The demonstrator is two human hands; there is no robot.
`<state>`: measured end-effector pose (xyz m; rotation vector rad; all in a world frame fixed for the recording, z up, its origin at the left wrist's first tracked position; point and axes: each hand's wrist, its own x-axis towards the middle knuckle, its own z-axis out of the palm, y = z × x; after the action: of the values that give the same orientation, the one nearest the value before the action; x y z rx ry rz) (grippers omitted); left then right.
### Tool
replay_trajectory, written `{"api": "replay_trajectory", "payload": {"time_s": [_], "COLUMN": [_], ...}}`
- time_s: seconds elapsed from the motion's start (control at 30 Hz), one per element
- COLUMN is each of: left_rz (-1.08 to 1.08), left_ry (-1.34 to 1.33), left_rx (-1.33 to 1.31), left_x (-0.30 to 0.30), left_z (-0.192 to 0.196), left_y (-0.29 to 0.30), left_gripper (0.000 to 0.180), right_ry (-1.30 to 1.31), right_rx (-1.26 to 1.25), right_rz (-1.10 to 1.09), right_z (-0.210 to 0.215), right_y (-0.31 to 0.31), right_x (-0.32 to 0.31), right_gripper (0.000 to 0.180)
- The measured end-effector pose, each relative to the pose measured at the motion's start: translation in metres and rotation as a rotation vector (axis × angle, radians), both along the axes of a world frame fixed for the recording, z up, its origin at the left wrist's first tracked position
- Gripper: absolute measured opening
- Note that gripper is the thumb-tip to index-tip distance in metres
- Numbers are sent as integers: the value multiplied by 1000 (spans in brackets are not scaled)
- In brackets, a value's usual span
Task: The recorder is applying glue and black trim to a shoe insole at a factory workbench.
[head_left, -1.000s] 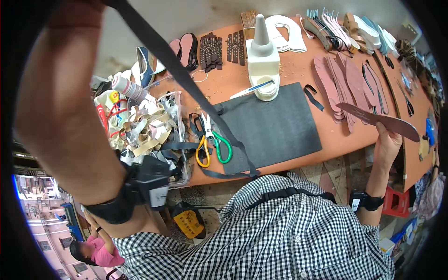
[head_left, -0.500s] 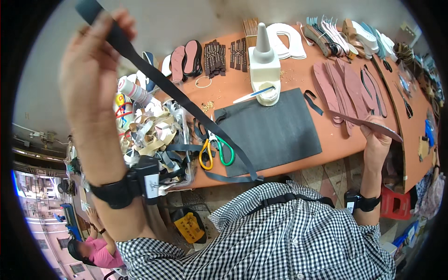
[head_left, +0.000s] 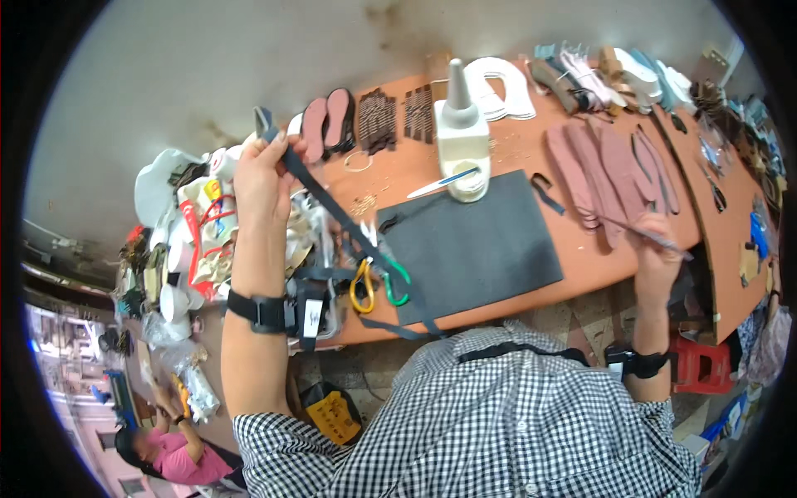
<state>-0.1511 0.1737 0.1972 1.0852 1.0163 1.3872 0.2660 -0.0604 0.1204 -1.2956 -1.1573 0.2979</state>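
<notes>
My left hand [head_left: 264,178] is raised at the left of the table, pinching one end of a long dark strap [head_left: 336,212]. The strap slants down and right across scissors [head_left: 363,286] with one yellow and one green handle, reaching the table's near edge. On the right, my right hand [head_left: 660,253] is closed on a thin pink insole [head_left: 623,226], seen nearly edge-on. Several more pink insoles [head_left: 614,166] lie just beyond that hand. Between my hands lies a dark rectangular mat [head_left: 477,257]. A white pot [head_left: 465,137] with a grey cone top stands at its far edge, a brush [head_left: 440,183] resting across its opening.
A bin of strap scraps [head_left: 320,241] stands at the left. Dark strap pieces [head_left: 378,120], white sole-shaped sheets [head_left: 502,87] and pink-topped soles [head_left: 339,116] line the table's back. A short dark strip [head_left: 546,195] lies beside the mat. A person in pink [head_left: 187,456] sits far left.
My left hand has come down and to the right with the strap end, which is less stretched. My right hand, still with the insole, has shifted slightly lower.
</notes>
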Motion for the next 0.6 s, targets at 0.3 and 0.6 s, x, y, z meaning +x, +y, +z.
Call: {"api": "replay_trajectory", "payload": {"time_s": [0.3,0.6], "left_rz": [-494,-709], "left_ry": [-20,-252], "left_rx": [-380,-332], "left_x": [126,206], "left_z": [-32,1], "left_y": [-80,-105], "left_gripper": [10,23], "right_ry": [-741,-874], "right_rx": [356,497], "right_rz": [-91,-273], "right_z": [39,50], "right_y": [33,56], "right_x": [-49,-55], "right_gripper": [9,24]}}
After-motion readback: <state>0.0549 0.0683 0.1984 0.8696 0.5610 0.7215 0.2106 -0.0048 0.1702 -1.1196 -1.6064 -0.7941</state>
